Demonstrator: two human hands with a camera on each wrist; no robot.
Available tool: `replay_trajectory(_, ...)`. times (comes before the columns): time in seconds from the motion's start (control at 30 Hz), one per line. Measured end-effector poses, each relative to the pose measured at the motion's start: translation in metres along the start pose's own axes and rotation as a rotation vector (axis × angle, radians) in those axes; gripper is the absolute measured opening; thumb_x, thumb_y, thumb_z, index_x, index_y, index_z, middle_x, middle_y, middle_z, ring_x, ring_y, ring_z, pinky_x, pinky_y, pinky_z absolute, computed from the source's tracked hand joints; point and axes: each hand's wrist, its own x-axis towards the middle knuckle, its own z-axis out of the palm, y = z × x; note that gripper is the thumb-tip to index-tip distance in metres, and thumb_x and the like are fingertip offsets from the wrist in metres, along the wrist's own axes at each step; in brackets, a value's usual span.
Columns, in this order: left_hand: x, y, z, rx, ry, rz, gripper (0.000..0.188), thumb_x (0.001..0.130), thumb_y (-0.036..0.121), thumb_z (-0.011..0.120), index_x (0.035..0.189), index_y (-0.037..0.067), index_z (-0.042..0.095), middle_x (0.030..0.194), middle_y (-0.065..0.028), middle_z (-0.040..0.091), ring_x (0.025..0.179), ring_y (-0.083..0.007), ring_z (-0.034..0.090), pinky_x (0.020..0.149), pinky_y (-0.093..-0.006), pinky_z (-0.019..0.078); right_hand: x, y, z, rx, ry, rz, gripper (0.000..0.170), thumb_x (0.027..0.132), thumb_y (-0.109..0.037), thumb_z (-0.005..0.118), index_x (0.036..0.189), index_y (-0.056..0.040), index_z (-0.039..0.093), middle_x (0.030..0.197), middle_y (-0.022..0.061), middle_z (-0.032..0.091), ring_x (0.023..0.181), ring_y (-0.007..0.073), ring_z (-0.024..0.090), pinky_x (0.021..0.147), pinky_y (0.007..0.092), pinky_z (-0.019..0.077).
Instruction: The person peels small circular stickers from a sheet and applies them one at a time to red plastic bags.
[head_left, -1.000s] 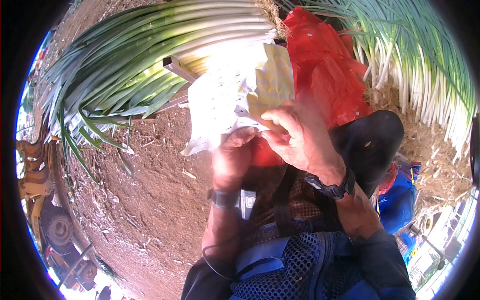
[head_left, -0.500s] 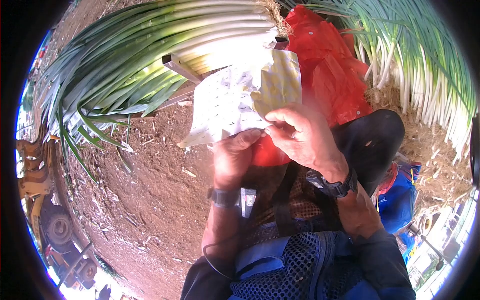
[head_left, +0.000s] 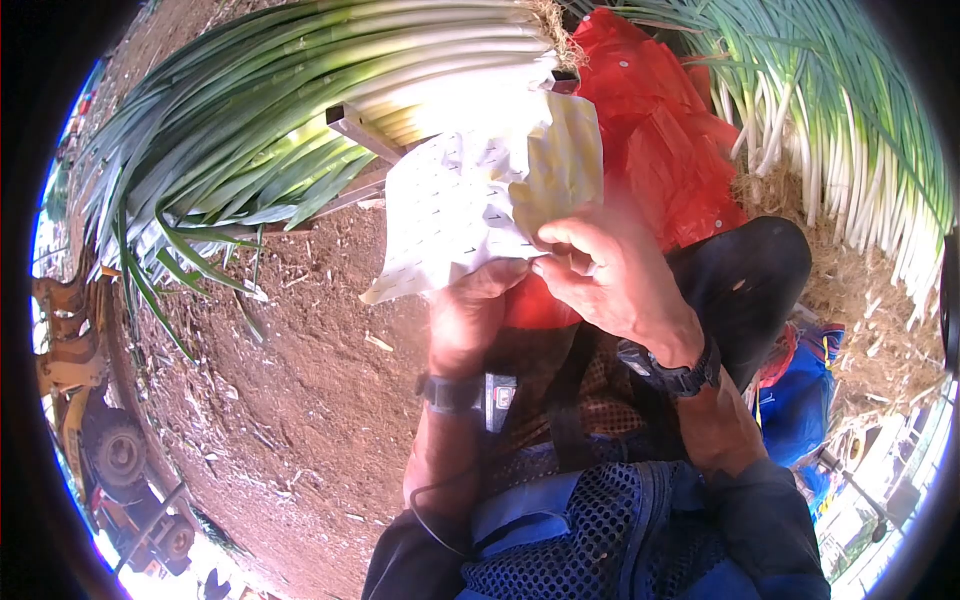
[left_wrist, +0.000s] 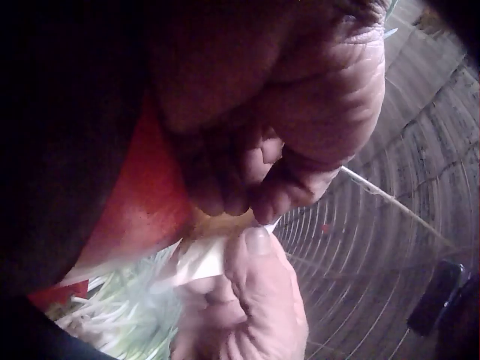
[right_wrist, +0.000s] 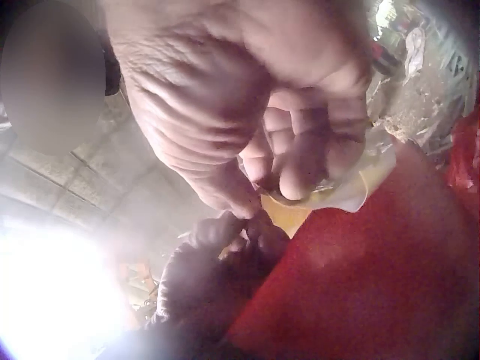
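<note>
A crinkled white and yellow sheet (head_left: pixel 450 210), printed with small dark marks, is held up in front of the body in the head view. My left hand (head_left: pixel 468 310) pinches its lower edge between thumb and fingers. Close beside it, my right hand (head_left: pixel 620 285) has thumb and curled fingers on the sheet's lower right edge. In the left wrist view the two thumbs nearly meet at the pale sheet (left_wrist: pixel 201 261). The right wrist view shows the sheet's yellow part (right_wrist: pixel 289 216) under the fingers, over red material (right_wrist: pixel 360 262).
Thick leeks (head_left: pixel 330 80) lie on a metal frame (head_left: pixel 362 134) at the upper left. Red plastic (head_left: pixel 655 140) is behind the sheet. Thinner green stalks (head_left: pixel 830 110) with roots stand at the right, near a blue bag (head_left: pixel 797 410). Brown soil (head_left: pixel 300 400) spreads at the left; machinery (head_left: pixel 118 455) stands beyond.
The sheet has shifted slightly to the right and its surface creases differently. My right hand has moved a little right and down; both hands stay at the sheet's lower edge.
</note>
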Motion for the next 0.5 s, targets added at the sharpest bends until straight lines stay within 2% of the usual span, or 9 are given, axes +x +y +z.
replay_trajectory(0.1, 0.0009, 0.0006, 0.0026, -0.054, 0.033, 0.014, 0.056, 0.076, -0.012, 0.066, 0.129, -0.001, 0.054, 0.117, -0.0105, 0.063, 0.105, -0.0235, 0.064, 0.095, -0.0359, 0.0533, 0.0025, -0.0066, -0.0032, -0.139, 0.067, -0.139, 0.018, 0.079, -0.006, 0.073, 0.094, -0.0046, 0.064, 0.085, 0.0109, 0.060, 0.072, 0.0293, 0.064, 0.062, 0.0384, 0.0531)
replay_trajectory(0.17, 0.0018, -0.0008, 0.0026, -0.059, 0.046, -0.002, 0.058, 0.075, -0.012, 0.066, 0.130, -0.001, 0.052, 0.120, -0.0113, 0.062, 0.106, -0.0239, 0.064, 0.095, -0.0362, 0.0533, 0.0041, -0.0089, -0.0036, -0.170, 0.081, -0.228, 0.017, 0.078, -0.007, 0.073, 0.093, -0.0060, 0.064, 0.086, 0.0093, 0.059, 0.073, 0.0288, 0.063, 0.062, 0.0384, 0.0530)
replay_trajectory(0.3, 0.0026, 0.0014, 0.0031, 0.113, 0.045, 0.019, 0.060, 0.075, -0.012, 0.067, 0.132, -0.001, 0.051, 0.120, -0.0119, 0.062, 0.107, -0.0243, 0.063, 0.095, -0.0370, 0.0534, 0.0040, -0.0049, -0.0035, -0.173, 0.032, -0.225, 0.017, 0.078, -0.006, 0.073, 0.093, -0.0060, 0.064, 0.083, 0.0083, 0.059, 0.072, 0.0277, 0.063, 0.062, 0.0377, 0.0529)
replay_trajectory(0.47, -0.0005, -0.0004, -0.0047, 0.166, 0.068, -0.039, 0.059, 0.075, -0.011, 0.068, 0.130, -0.002, 0.053, 0.118, -0.0116, 0.063, 0.107, -0.0243, 0.063, 0.095, -0.0369, 0.0535, 0.0033, -0.0043, -0.0022, -0.120, 0.008, -0.201, 0.017, 0.076, -0.001, 0.070, 0.090, -0.0054, 0.062, 0.079, 0.0080, 0.058, 0.069, 0.0276, 0.062, 0.059, 0.0377, 0.0519)
replay_trajectory(0.5, -0.0006, -0.0007, -0.0055, 0.185, 0.066, -0.045, 0.058, 0.074, -0.011, 0.068, 0.130, -0.002, 0.053, 0.118, -0.0116, 0.063, 0.107, -0.0243, 0.063, 0.095, -0.0369, 0.0534, 0.0027, -0.0042, -0.0021, -0.072, -0.002, -0.156, 0.015, 0.077, 0.001, 0.070, 0.089, -0.0045, 0.063, 0.079, 0.0075, 0.059, 0.067, 0.0249, 0.061, 0.058, 0.0352, 0.0504)
